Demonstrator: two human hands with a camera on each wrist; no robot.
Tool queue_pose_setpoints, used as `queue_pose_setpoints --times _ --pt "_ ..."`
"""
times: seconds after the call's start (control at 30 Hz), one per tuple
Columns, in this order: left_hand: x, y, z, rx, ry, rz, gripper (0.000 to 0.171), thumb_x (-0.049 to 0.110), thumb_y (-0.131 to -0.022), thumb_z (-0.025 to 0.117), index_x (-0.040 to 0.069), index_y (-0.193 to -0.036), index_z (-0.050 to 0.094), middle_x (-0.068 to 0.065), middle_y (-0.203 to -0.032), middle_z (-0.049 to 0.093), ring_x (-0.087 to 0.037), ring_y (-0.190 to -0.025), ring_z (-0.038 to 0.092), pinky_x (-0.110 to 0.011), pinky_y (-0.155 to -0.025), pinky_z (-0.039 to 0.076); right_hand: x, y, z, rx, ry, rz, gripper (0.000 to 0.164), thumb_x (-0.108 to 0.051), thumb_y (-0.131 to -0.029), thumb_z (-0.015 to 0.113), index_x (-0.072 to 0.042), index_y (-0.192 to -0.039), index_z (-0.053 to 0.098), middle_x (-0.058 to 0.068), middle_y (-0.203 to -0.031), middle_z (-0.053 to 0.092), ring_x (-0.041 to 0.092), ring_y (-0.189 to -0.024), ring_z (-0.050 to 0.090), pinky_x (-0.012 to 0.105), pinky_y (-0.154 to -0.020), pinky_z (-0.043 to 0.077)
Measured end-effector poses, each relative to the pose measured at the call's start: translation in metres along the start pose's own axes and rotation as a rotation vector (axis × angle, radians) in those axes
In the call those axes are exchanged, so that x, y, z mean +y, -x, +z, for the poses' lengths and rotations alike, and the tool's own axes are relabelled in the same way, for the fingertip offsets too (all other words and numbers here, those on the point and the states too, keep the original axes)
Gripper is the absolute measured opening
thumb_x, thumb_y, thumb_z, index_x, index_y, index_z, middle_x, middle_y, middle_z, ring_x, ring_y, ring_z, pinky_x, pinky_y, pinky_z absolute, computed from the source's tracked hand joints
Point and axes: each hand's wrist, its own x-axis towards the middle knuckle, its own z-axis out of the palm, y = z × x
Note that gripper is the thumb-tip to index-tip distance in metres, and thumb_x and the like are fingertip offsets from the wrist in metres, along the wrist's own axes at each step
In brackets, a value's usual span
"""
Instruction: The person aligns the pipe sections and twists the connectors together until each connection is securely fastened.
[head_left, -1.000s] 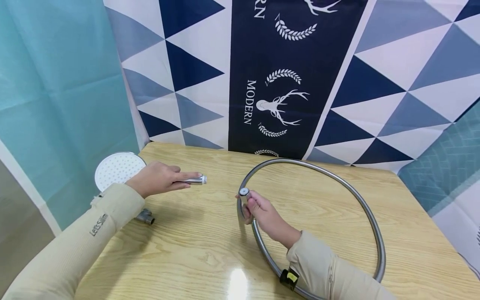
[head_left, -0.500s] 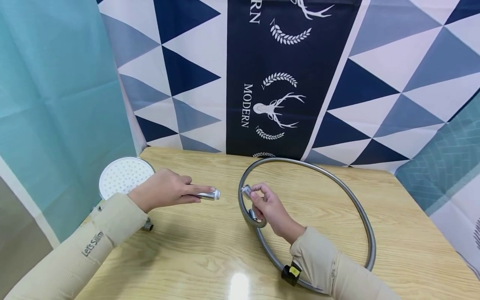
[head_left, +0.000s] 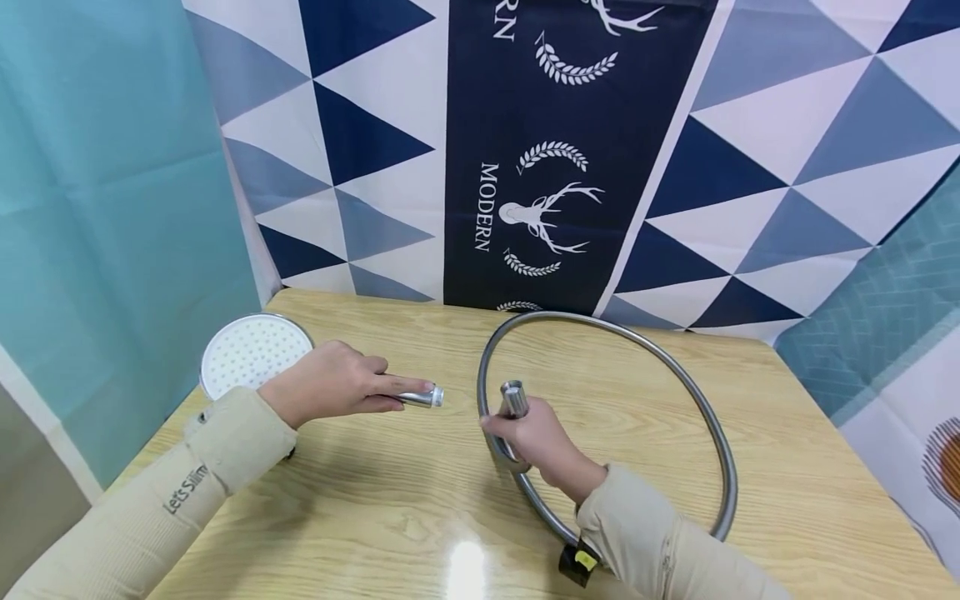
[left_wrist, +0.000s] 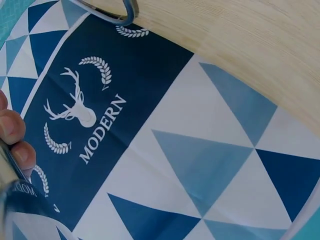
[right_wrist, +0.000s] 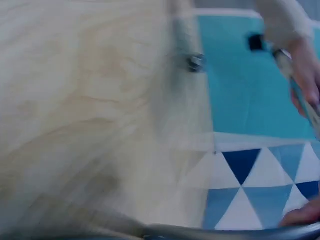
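above the wooden table (head_left: 390, 508), in the head view, the left hand (head_left: 333, 382) grips a shower head (head_left: 251, 354) by its handle, index finger laid along the metal, almost as it was half a second ago. the right hand (head_left: 543, 437) has turned — its hose fitting (head_left: 513, 400), tipped leftward then, now points upward, with fingers clasped round it. fitting and handle end are apart; the metal hose (head_left: 678, 367) loops on the table behind and right.

in the left wrist view, fingertips (left_wrist: 12, 127) of the left hand press the shiny handle at the left edge.

in the right wrist view, blurred, the hose crosses the bottom — the left hand, upper right, holds the handle.
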Motion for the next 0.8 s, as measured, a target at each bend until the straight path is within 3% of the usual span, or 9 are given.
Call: queue_pose_setpoints --times 0.07,0.17,0.3,0.43,0.53,0.67,0.73,0.8 --pt "0.001 -0.001 0.001 0.002 0.009 0.001 0.044 0.047 -0.103 0.027 0.028 -0.126 0.059 0.004 -0.058 0.042 -0.004 -0.042 0.027 -0.018 -0.039 0.026 -0.001 0.002 -0.001 0.042 0.071 0.041 0.032 -0.01 -0.091 0.062 -0.01 -0.065 0.043 -0.004 -0.05 0.033 0.01 -0.045 0.031 0.027 -0.049 0.031" --pt "0.002 -0.005 0.001 0.006 0.021 0.007 0.043 0.047 -0.103 0.028 0.029 -0.126 0.058 0.004 -0.058 0.042 -0.004 -0.042 0.027 -0.018 -0.04 0.027 -0.005 0.003 -0.003 0.081 0.184 0.044 0.036 -0.013 -0.094 0.06 -0.011 -0.065 0.038 -0.002 -0.054 0.033 0.012 -0.047 0.032 0.028 -0.051 0.032" --pt "0.003 -0.01 0.002 0.018 0.024 0.017 0.042 0.047 -0.103 0.028 0.029 -0.126 0.059 0.004 -0.058 0.041 -0.004 -0.042 0.026 -0.019 -0.039 0.026 -0.011 0.006 -0.002 0.095 0.313 -0.058 0.032 -0.024 -0.092 0.064 -0.004 -0.082 0.041 0.002 -0.068 0.047 0.015 -0.06 0.044 0.032 -0.059 0.04" --pt "0.003 -0.01 -0.001 0.05 0.007 0.019 0.043 0.046 -0.103 0.028 0.028 -0.125 0.06 0.004 -0.058 0.039 -0.004 -0.042 0.024 -0.019 -0.039 0.025 -0.008 0.013 0.002 0.028 0.367 -0.249 0.045 -0.04 -0.087 0.056 -0.003 -0.096 0.032 0.004 -0.079 0.055 0.015 -0.07 0.048 0.032 -0.066 0.042" --pt "0.003 -0.01 -0.004 0.065 0.003 0.021 0.042 0.045 -0.103 0.029 0.027 -0.125 0.06 0.004 -0.058 0.039 -0.004 -0.042 0.024 -0.019 -0.039 0.024 -0.001 0.016 0.004 -0.012 0.383 -0.463 0.048 -0.05 -0.09 0.039 -0.004 -0.095 0.025 -0.001 -0.076 0.043 0.009 -0.066 0.04 0.027 -0.062 0.038" --pt "0.003 -0.01 -0.006 0.061 0.01 0.02 0.042 0.045 -0.103 0.03 0.027 -0.125 0.06 0.004 -0.059 0.039 -0.004 -0.042 0.024 -0.019 -0.039 0.025 0.005 0.015 0.006 0.029 0.401 -0.737 0.045 -0.049 -0.094 0.025 -0.004 -0.097 0.025 -0.005 -0.078 0.03 0.004 -0.066 0.031 0.023 -0.058 0.033" --pt "0.003 -0.01 -0.008 0.06 0.009 0.017 0.043 0.045 -0.103 0.029 0.026 -0.125 0.06 0.004 -0.058 0.039 -0.004 -0.041 0.024 -0.018 -0.039 0.025 0.006 0.015 0.006 0.055 0.404 -0.798 0.041 -0.045 -0.096 0.027 -0.004 -0.097 0.029 -0.006 -0.079 0.032 0.003 -0.067 0.032 0.022 -0.057 0.034" --pt "0.004 -0.009 -0.009 0.056 0.008 0.013 0.044 0.046 -0.103 0.029 0.026 -0.125 0.061 0.004 -0.058 0.04 -0.004 -0.041 0.024 -0.018 -0.039 0.025 0.006 0.016 0.005 0.076 0.392 -0.799 0.038 -0.042 -0.096 0.032 -0.004 -0.095 0.035 -0.007 -0.077 0.036 0.003 -0.066 0.034 0.022 -0.056 0.035"
